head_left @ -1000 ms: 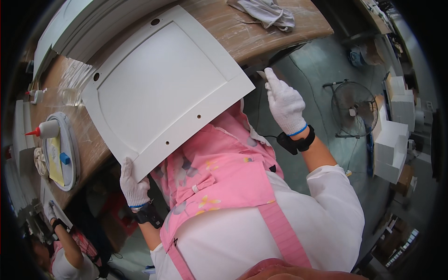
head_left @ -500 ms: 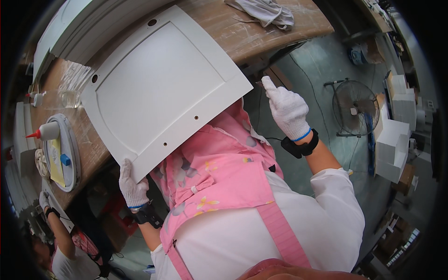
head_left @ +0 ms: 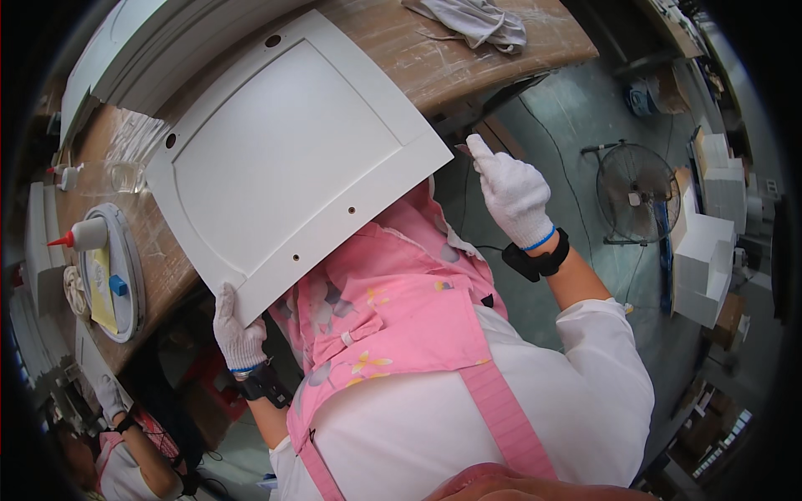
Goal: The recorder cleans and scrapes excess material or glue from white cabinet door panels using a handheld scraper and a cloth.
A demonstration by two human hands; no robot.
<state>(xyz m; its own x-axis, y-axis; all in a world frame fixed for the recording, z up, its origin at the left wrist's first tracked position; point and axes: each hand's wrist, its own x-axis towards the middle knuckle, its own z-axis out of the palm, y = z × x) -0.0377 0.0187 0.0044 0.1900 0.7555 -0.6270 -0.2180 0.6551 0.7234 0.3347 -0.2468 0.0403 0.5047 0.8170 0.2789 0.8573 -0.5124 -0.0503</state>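
Over the last second our right hand in its white knitted glove (head_left: 515, 199), at two o'clock, draws slightly toward our body, its fingers curled together on what looks like a small, thin, pinkish piece (head_left: 462, 149) just beside the panel's nearest corner, though we cannot tell whether they touch. The smooth white rectangular panel with a recessed centre (head_left: 284, 159) lies toward ten o'clock, overhanging the brown wooden worktable (head_left: 468, 75), and barely shifts: our white-gloved left hand (head_left: 238, 334), clamped on its corner at eight o'clock, apparently steadies it.
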